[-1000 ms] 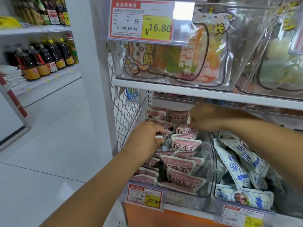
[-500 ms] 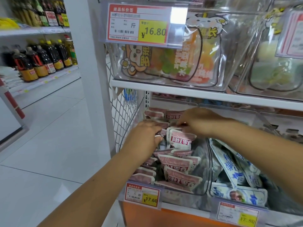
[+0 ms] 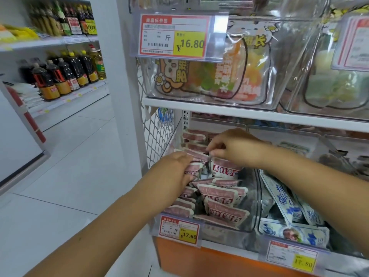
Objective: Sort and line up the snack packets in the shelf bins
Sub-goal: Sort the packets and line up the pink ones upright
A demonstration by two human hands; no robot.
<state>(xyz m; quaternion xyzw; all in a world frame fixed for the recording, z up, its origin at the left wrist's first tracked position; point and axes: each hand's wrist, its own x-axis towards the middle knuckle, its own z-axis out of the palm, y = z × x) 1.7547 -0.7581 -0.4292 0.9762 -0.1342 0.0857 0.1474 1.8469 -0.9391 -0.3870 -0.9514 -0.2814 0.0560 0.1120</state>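
A clear plastic shelf bin (image 3: 250, 222) on the lower shelf holds several pink-and-white snack packets (image 3: 221, 196). My right hand (image 3: 233, 146) pinches the top edge of one pink packet (image 3: 225, 168) that stands upright in the middle of the bin. My left hand (image 3: 175, 172) reaches into the bin's left side, its fingers curled round pink packets (image 3: 192, 169) there. The neighbouring bin on the right holds blue-and-white packets (image 3: 285, 198), lying at mixed angles.
Price tags (image 3: 179, 229) clip to the bin fronts. The shelf above (image 3: 219, 108) carries clear bins of colourful bagged snacks (image 3: 209, 76). A wire mesh side panel (image 3: 159, 134) closes the shelf's left end. Across the tiled aisle, bottles (image 3: 65, 74) fill another shelf.
My right hand has come down from the back of the bin and now pinches an upright pink packet. My left hand has pushed slightly deeper among the left packets.
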